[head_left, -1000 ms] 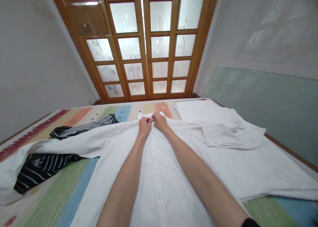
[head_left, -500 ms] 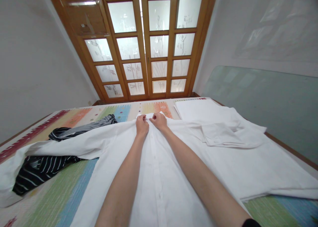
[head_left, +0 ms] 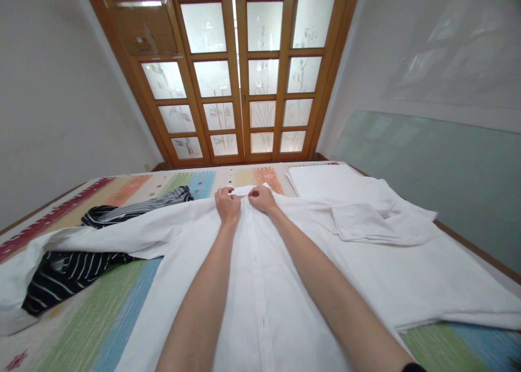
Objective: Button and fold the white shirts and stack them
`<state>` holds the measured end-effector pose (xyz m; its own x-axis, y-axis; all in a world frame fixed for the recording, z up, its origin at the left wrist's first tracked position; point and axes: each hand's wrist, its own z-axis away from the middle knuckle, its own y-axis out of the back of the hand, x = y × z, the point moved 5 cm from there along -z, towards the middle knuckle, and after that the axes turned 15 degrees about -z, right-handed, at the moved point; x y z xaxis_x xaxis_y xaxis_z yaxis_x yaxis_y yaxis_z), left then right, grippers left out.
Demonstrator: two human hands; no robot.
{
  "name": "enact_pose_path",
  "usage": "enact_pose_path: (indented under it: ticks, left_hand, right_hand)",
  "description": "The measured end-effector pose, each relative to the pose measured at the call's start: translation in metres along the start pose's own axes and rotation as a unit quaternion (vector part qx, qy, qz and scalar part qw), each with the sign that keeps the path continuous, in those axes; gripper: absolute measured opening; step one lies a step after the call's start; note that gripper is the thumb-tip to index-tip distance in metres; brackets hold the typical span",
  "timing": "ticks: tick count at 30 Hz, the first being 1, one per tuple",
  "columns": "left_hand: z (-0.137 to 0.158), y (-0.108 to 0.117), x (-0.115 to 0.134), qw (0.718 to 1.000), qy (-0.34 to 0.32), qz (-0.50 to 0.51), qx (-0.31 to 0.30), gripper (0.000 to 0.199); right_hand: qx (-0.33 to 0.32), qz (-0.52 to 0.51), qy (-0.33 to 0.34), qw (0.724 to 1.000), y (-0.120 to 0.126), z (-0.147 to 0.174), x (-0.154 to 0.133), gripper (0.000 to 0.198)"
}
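White button-up shirt (head_left: 246, 285) lies front-up on patterned cover (head_left: 87, 301), sleeve (head_left: 142, 229) across black striped garment (head_left: 77, 274). Left hand (head_left: 228, 205) half-open at collar (head_left: 243, 190); right hand (head_left: 262, 198) beside, cannot tell whether pinching cloth.

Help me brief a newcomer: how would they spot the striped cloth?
Facing the paned doors, look to the left on the patterned cover. There a white sleeve lies across the striped cloth. Thin pale stripes on black set it apart from the plain white sleeve.
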<state>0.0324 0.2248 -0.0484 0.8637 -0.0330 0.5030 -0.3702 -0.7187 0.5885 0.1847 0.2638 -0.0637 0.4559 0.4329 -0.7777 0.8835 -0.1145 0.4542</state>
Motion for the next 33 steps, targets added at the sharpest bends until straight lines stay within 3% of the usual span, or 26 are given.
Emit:
enact_pose_path:
  ticks: [3, 10, 14, 20, 25, 29, 33]
  left_hand:
    - [0.000, -0.001, -0.001, 0.999, 0.007, -0.017, -0.033, 0.027]
    - [0.000, -0.015, -0.008, 0.985, 0.022, -0.025, -0.172, 0.030]
    - [0.000, -0.018, -0.006, 0.983, -0.029, -0.054, -0.174, 0.031]
    - [0.007, -0.006, 0.005, 0.980, -0.093, -0.140, -0.110, 0.034]
    - [0.007, -0.011, -0.001, 0.959, -0.068, -0.188, -0.200, 0.046]
    - [0.008, -0.020, -0.002, 0.936, -0.121, -0.203, -0.262, 0.052]
    - [0.010, -0.023, -0.002, 0.924, -0.157, -0.205, -0.284, 0.049]
  right_hand:
    - [-0.018, 0.035, -0.006, 0.999, -0.001, 0.003, -0.004, 0.017]
    - [-0.063, 0.123, -0.021, 0.990, -0.006, 0.006, -0.013, 0.022]
    - [-0.083, 0.147, -0.028, 0.985, -0.008, 0.007, -0.015, 0.023]
    - [-0.086, 0.097, -0.028, 0.991, -0.005, 0.007, -0.011, 0.031]
    - [-0.067, 0.179, 0.005, 0.982, -0.004, 0.012, -0.019, 0.026]
    - [-0.077, 0.267, 0.051, 0.959, -0.010, 0.023, -0.033, 0.027]
    - [-0.104, 0.281, 0.052, 0.953, -0.014, 0.039, -0.034, 0.039]
